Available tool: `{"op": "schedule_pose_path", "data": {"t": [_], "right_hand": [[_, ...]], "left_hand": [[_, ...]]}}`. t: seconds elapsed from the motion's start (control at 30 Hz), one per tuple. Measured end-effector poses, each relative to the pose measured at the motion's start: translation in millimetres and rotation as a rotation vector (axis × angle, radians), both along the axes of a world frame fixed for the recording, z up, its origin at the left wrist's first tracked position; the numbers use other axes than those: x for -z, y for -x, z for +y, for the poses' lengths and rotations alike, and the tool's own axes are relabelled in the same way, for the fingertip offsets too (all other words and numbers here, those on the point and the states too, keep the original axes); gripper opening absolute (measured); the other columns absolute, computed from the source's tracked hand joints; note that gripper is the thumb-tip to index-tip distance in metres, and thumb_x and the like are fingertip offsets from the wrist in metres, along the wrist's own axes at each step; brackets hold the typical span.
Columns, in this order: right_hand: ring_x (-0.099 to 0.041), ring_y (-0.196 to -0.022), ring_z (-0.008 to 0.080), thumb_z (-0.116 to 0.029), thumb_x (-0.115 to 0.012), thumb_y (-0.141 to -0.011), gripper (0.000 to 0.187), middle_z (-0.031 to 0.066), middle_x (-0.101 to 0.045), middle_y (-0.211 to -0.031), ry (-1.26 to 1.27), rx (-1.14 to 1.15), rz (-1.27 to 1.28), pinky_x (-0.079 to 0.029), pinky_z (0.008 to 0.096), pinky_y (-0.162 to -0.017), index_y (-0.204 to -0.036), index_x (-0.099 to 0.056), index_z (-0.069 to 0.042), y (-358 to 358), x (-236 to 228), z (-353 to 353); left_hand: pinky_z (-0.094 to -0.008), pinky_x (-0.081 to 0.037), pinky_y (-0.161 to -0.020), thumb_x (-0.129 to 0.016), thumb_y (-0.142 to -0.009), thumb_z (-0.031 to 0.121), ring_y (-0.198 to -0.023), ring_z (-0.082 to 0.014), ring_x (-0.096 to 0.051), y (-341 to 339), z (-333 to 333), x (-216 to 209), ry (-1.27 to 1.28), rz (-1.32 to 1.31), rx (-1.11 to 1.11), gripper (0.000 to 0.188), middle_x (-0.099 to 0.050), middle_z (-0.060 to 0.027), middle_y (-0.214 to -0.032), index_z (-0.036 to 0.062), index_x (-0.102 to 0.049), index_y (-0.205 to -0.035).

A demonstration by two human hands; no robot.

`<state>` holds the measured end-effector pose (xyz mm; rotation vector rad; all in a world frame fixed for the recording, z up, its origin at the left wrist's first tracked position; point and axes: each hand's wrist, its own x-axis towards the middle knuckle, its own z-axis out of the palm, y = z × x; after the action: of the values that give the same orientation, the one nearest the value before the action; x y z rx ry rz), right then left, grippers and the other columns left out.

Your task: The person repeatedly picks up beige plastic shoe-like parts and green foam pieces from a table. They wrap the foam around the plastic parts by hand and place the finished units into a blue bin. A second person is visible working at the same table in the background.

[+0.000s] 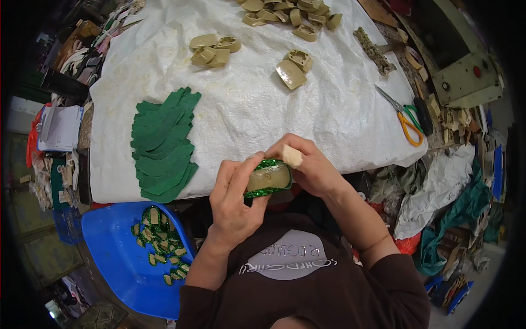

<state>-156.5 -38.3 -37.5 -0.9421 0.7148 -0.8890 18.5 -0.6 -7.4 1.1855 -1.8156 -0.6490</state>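
Note:
My left hand (233, 203) is closed around a tan shoe heel (268, 179) at the table's front edge, thumb below and fingers along its side. Glittery green material wraps the heel's upper and lower sides, leaving a tan face bare. My right hand (311, 167) is closed on a small cream-coloured block (291, 157), whose end sticks out over the heel's right side. The right fingertips lie at the heel's far edge, partly hidden. Left of my hands lies a fanned stack of green material pieces (164, 145).
White sheeting (235, 115) covers the table. Bare tan heels (290, 74) lie beyond my hands, with a bigger pile (293, 13) at the back. Orange-and-green-handled scissors (402, 115) rest at right. A blue basin (109, 263) at lower left holds several green-wrapped heels (159, 236).

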Motion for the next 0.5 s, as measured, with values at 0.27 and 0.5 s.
{"op": "schedule_pose_path", "data": {"t": [0.27,0.5], "right_hand": [[-0.054,-0.070,0.0099,-0.020,-0.058,-0.089,0.018,0.0032,-0.059,-0.078,0.370,0.020,0.294,-0.046,0.0265,-0.061,-0.088,-0.057,-0.003,4.6,-9.9,4.6],[-0.059,-0.095,0.0161,-0.037,-0.055,-0.094,0.037,0.0076,-0.061,-0.106,0.007,-0.031,-0.029,-0.048,0.0306,-0.083,-0.108,-0.059,-0.003,4.3,3.5,5.2]], "left_hand": [[-0.0292,-0.047,-0.063,-0.073,-0.059,-0.007,-0.076,-0.0216,-0.057,3.1,0.0,0.7,0.068,-0.055,0.064,0.059,-0.058,-0.0122,-0.090,-0.0022,-0.057,-0.115],[-0.0377,-0.049,-0.060,-0.080,-0.053,0.006,-0.066,-0.0307,-0.058,15.5,-4.2,11.4,0.112,-0.003,-0.068,0.051,-0.057,-0.0138,-0.079,0.0006,-0.051,-0.095]]}}
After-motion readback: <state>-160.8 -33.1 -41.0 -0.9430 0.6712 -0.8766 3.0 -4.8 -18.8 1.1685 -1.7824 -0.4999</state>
